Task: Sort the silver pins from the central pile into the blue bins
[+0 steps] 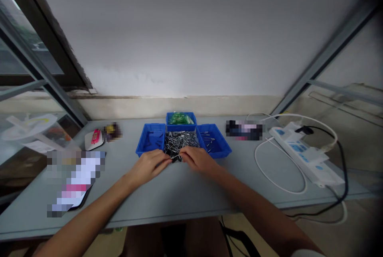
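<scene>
My left hand (151, 166) and my right hand (200, 160) meet at the front edge of a pile of small metal and black pieces (181, 140). Both have their fingers pinched together. Between the fingertips shows a thin light piece with dark parts, too small to name. To the left of the pile stands a blue tray (139, 145) with a few dark slim pieces in it. Another blue tray (227, 149), on the right, holds several thin metal pieces. Behind the pile, a third blue tray (181, 128) contains green pieces in clear plastic.
A phone (82, 179) with a blurred screen lies on the grey table (179, 197) at left, near a white pad with a pink item (95, 136). On the right are a white power strip (308, 157), looping cables (260, 173) and a blurred dark object (243, 130). Metal posts rise at both sides.
</scene>
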`<act>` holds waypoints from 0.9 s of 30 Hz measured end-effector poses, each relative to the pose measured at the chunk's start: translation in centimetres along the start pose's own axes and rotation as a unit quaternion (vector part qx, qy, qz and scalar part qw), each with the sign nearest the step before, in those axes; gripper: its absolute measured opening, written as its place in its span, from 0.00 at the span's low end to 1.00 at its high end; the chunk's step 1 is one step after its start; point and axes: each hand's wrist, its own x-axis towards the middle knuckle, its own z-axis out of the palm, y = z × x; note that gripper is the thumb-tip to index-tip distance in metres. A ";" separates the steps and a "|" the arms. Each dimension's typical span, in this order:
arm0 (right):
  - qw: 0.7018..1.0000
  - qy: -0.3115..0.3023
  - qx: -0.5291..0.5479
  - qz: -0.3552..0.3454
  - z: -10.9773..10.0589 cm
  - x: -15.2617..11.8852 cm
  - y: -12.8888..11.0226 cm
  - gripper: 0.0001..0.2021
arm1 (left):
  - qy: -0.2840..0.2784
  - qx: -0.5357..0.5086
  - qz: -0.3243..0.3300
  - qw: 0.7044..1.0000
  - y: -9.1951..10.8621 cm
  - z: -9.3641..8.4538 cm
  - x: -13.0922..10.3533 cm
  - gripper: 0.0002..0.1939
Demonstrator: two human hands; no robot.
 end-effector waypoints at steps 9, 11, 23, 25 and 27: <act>0.997 -0.034 -0.058 -0.023 0.3 0.2 0.5 0.10 | 0.041 0.005 0.000 0.999 -0.4 0.0 -0.3 0.08; 0.996 -0.046 -0.063 -0.044 0.7 0.2 0.4 0.09 | 0.052 0.008 0.014 0.999 -0.5 0.0 -0.3 0.08; 0.990 0.114 -0.080 -0.008 -3.3 0.2 2.5 0.07 | 0.044 -0.011 -0.014 0.999 -0.6 -0.1 -0.5 0.16; 0.979 0.173 -0.103 0.026 -5.0 0.0 4.0 0.07 | 0.013 -0.012 -0.012 1.000 -0.5 -0.1 -0.4 0.14; 0.969 0.203 -0.127 0.062 -6.5 -0.4 5.6 0.08 | -0.026 -0.011 0.001 1.000 -0.4 0.1 -0.4 0.13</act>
